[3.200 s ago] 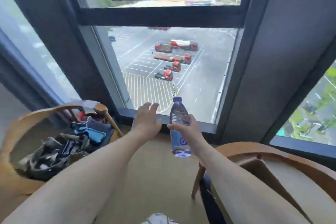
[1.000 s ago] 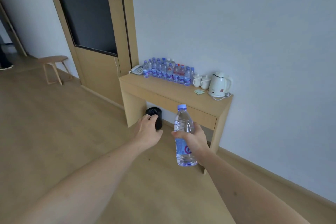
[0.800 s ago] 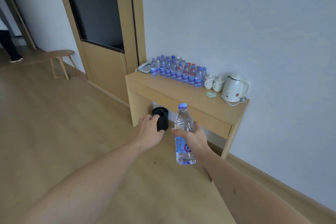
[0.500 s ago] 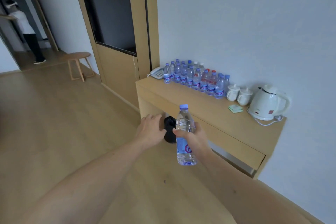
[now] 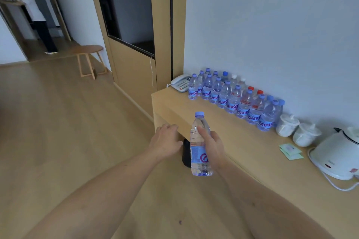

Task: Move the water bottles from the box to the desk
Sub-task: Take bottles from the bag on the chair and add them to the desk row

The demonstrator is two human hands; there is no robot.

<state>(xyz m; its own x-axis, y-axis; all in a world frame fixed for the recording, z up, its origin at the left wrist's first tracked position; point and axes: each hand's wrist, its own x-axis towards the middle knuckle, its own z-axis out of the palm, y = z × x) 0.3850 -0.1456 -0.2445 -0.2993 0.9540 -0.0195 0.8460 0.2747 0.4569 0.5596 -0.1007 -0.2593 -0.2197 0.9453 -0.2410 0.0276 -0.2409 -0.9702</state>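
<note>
Right hand [image 5: 212, 146] grips a water bottle [image 5: 201, 147] around its middle, fingers curled on the label side and the thumb across the front. The bottle stands upright in the grip, its long axis vertical, the pale purple cap on top and the base hanging free in the air, just off the front edge of the desk [image 5: 229, 141]. Left hand [image 5: 166, 140] is beside it, on the left, empty, with the fingers loose and only a little bent; it touches nothing that I can see. A dark round object on the floor is partly hidden behind both hands.

From the holding hand, the bare desk top lies forward and to the right, and the hand is nearer to it than the left one. Farther back, a double row of bottles [image 5: 236, 99] stands along the wall, all upright. Its right end is just beside two white cups [image 5: 297, 129], then comes a white kettle [image 5: 339, 153]. My judgement: the bottle needs to go forward to the row, kept vertical, and come down on its base.
</note>
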